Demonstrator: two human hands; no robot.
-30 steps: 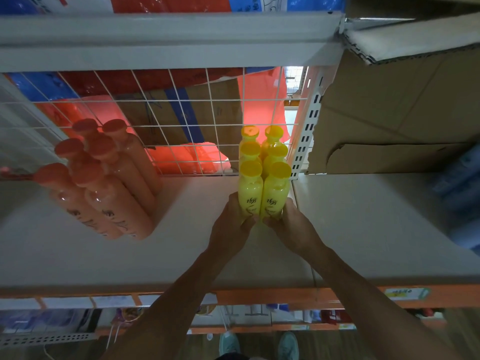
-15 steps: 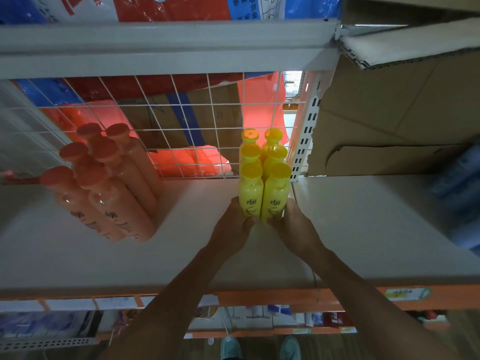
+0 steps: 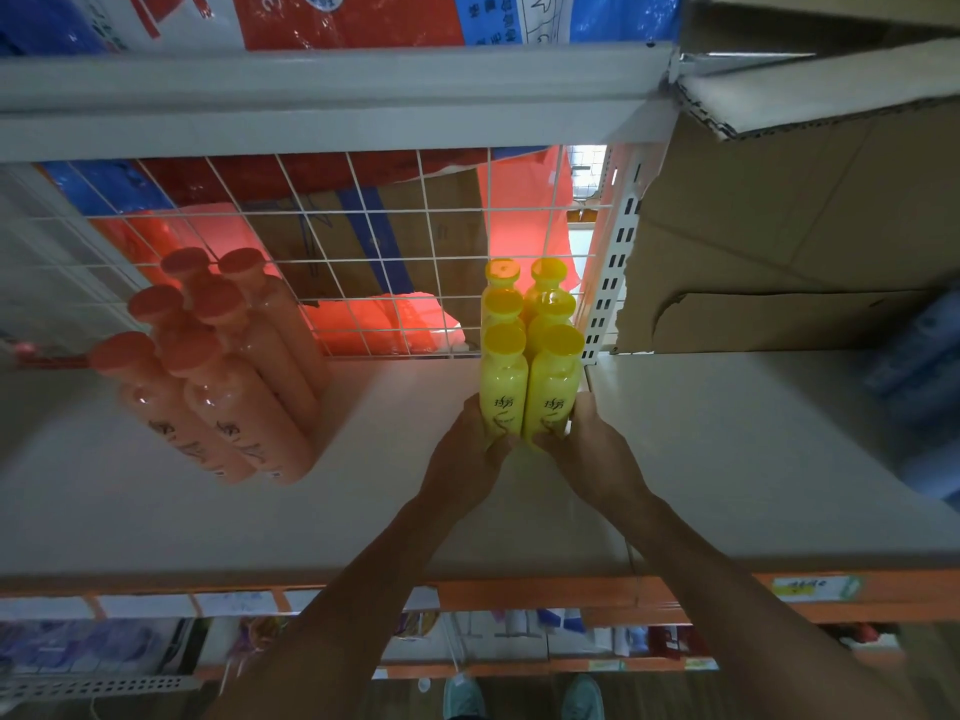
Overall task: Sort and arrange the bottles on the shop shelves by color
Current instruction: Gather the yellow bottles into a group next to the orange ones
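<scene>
Several yellow bottles (image 3: pixel 530 350) stand in two tight rows on the grey shelf (image 3: pixel 363 501), against the perforated upright at the shelf's right end. My left hand (image 3: pixel 470 449) grips the base of the front left yellow bottle (image 3: pixel 503 387). My right hand (image 3: pixel 587 449) grips the base of the front right yellow bottle (image 3: pixel 553 392). A block of several orange bottles (image 3: pixel 223 366) stands in two rows at the shelf's left, apart from both hands.
A white wire grid (image 3: pixel 332 252) backs the shelf, with red and blue sacks behind it. A large cardboard box (image 3: pixel 789 226) fills the neighbouring bay on the right. The shelf above (image 3: pixel 322 101) hangs low overhead. An orange price rail (image 3: pixel 519 595) edges the shelf front.
Both hands have stayed on the two front yellow bottles. The camera has tilted slightly, so everything sits a little lower in view.
</scene>
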